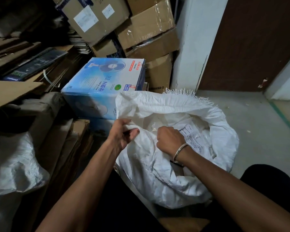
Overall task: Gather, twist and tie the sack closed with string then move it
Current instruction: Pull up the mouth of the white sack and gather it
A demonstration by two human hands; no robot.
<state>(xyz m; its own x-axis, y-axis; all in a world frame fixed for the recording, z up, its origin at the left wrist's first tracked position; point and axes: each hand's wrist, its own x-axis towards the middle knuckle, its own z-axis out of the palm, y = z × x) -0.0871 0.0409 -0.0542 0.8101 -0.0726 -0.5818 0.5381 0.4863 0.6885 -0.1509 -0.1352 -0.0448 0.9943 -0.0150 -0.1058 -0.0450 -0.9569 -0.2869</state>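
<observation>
Storeroom, stacked cartons (146, 25) | left hand (122, 131) pinches sack (157, 106) rim | right hand (170, 139) fisted round its fabric, knuckles up

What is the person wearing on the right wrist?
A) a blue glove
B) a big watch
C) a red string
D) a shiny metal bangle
D: a thin metal bangle circles the wrist just behind the right hand, which grips the fabric of the white sack.
</observation>
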